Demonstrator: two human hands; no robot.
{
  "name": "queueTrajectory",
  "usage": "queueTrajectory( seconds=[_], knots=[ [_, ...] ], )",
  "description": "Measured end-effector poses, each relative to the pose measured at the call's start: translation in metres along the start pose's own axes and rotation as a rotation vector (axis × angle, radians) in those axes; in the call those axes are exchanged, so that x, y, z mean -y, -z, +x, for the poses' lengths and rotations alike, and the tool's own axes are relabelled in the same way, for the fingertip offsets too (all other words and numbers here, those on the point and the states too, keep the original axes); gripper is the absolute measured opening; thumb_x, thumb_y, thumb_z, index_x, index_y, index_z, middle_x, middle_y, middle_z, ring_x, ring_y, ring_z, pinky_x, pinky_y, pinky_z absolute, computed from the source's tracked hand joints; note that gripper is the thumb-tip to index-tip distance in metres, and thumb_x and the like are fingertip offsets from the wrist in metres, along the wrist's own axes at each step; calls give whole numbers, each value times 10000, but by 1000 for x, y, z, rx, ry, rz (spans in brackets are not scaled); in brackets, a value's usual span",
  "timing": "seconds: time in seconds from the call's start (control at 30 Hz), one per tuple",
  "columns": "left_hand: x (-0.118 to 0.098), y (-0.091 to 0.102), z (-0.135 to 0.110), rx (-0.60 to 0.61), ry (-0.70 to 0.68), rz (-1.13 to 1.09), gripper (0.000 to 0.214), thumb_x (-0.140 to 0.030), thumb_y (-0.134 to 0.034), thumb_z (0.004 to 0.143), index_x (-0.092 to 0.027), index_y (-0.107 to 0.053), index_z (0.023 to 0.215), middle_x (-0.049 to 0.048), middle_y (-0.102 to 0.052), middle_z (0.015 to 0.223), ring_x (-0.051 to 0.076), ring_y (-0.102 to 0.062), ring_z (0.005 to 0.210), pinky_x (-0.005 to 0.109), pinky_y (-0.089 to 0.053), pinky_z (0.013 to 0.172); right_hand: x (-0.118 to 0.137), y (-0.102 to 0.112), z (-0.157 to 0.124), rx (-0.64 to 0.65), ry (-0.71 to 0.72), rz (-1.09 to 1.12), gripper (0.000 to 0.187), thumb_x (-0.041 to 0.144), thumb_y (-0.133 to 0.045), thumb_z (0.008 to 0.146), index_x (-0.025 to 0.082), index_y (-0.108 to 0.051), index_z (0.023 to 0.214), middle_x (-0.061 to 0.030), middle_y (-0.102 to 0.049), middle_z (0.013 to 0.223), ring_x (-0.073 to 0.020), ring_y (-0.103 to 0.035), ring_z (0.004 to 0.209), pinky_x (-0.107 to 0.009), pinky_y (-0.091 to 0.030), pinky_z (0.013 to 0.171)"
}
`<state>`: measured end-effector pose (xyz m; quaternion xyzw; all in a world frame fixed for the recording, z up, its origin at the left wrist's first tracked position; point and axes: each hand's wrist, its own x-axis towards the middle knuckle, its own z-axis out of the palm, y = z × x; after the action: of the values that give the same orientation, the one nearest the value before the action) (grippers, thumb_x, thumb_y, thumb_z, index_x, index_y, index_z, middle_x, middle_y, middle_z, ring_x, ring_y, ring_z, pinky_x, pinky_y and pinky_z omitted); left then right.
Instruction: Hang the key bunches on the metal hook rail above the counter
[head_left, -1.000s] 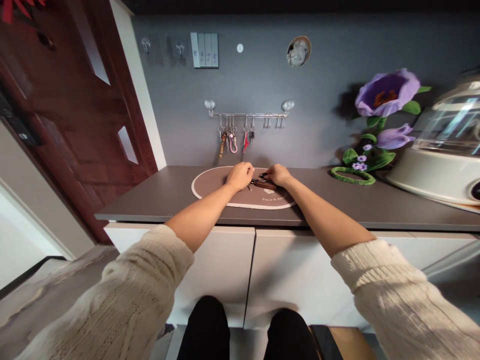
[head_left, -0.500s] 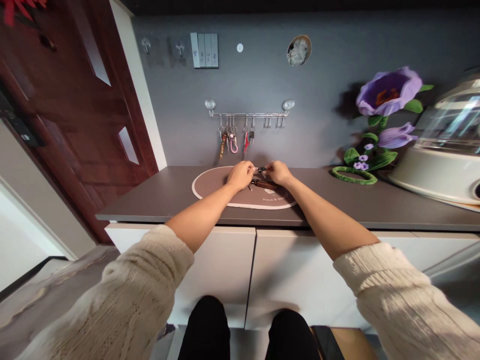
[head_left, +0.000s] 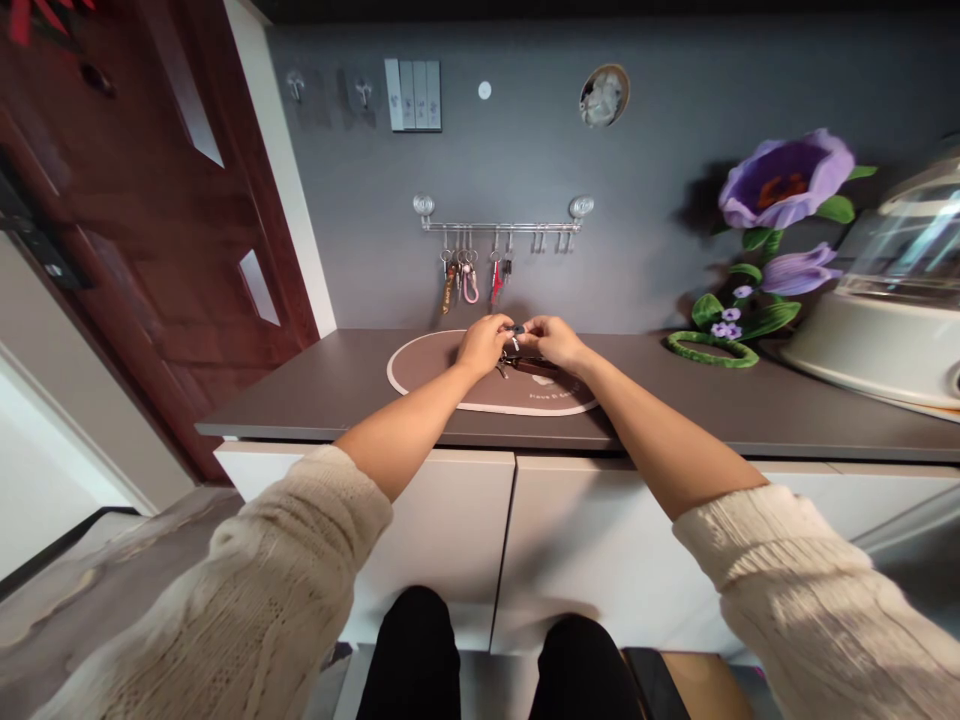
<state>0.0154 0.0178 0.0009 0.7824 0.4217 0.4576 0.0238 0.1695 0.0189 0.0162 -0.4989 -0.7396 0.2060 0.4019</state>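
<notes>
Just above the counter, my left hand and my right hand meet with fingers pinched together. Between their fingertips is a key with a dark head and a short silvery part pointing down. Both hands appear to grip it, though the fingers cover much of it. Below them, small metal keys and a dark brown strap-like piece lie on an oval brown mat with a pale rim. Whether these are joined to the held key, I cannot tell.
A clear hook rail on the grey wall carries several key bunches. To the right stand a purple fabric flower with a green ring base and a cream domed appliance. A dark red door is at left.
The dark-headed key is lifted slightly and turned, so its silvery part now points down. My right fingers have moved a little left, closer to my left fingers.
</notes>
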Motion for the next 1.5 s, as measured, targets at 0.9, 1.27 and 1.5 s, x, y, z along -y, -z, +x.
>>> queueTrajectory(
  seconds=[0.9,1.27,1.5],
  knots=[
    [-2,4,0,-41,45,69,206,-258,-439,822,-180,-629,841,42,-657,858,145,-558,795,256,-406,744,6,-1,-2,-39,178,25,247,369,-561,715,145,-589,818,-28,-616,750,-111,-528,663,-228,-426,642],
    [-3,4,-1,-22,29,39,200,-229,-442,815,-180,-633,847,43,-656,871,143,-560,808,254,-410,753,5,1,-1,-35,220,-33,226,359,-546,721,144,-585,780,-16,-600,723,-108,-508,653,-230,-402,645],
    [-2,3,0,-36,-26,33,223,-199,-410,823,-177,-631,825,42,-650,846,142,-547,801,250,-403,750,6,0,-3,-59,222,-83,194,337,-507,743,155,-567,777,-9,-584,722,-112,-493,664,-237,-387,666]
  ],
)
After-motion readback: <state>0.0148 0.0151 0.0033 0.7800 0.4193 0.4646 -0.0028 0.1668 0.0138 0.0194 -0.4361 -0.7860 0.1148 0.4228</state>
